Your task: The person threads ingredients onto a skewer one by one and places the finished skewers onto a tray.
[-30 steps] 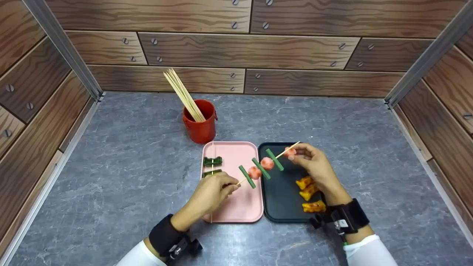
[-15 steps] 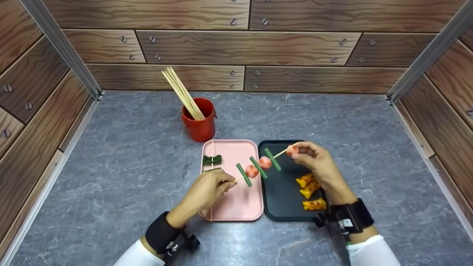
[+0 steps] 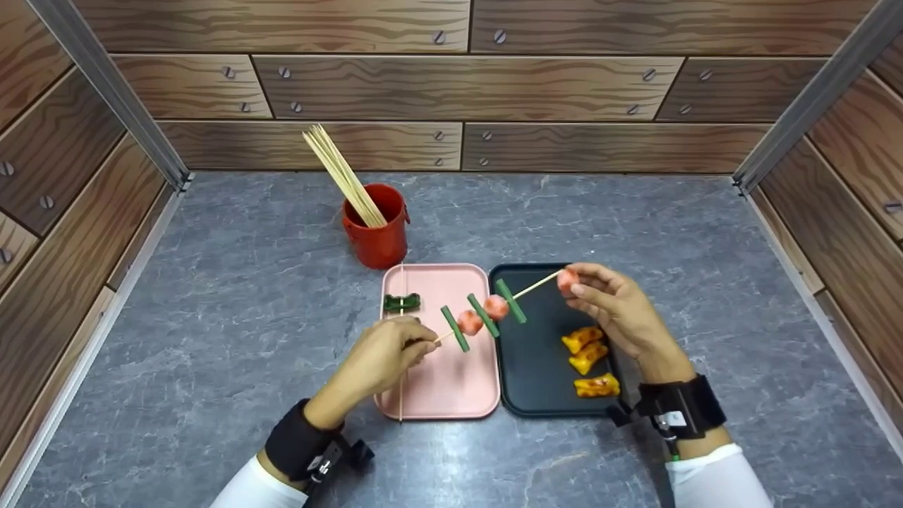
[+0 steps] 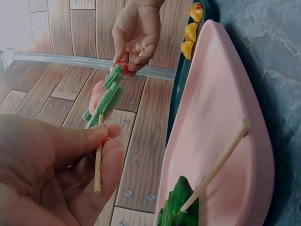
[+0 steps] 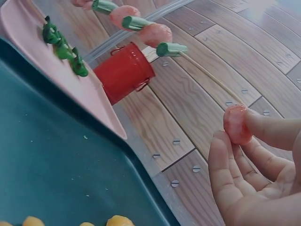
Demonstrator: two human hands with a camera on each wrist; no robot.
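My left hand (image 3: 384, 353) pinches the lower end of a wooden skewer (image 3: 537, 284) between thumb and fingers; the blunt end sticks out below them in the left wrist view. Threaded on the skewer are green stick-shaped pieces (image 3: 455, 329) alternating with pink balls (image 3: 470, 322). It slants up to the right above both trays. At its far tip, my right hand (image 3: 621, 307) pinches another pink ball (image 5: 236, 125) between thumb and fingertips. The skewer tip meets the ball's upper side in the right wrist view. A bare stretch of skewer separates this ball from the nearest green piece.
On the pink tray (image 3: 451, 395) lies another skewer with dark green pieces (image 3: 402, 303), partly behind my left hand. The dark tray (image 3: 536, 374) beside it holds several yellow pieces (image 3: 596, 385). A red bucket (image 3: 381, 243) with bundled skewers (image 3: 346, 176) stands behind.
My hands have drawn farther apart: the left carries the skewer slightly left, the right brings its pink ball right, to the skewer's tip. The head view has shifted a little.
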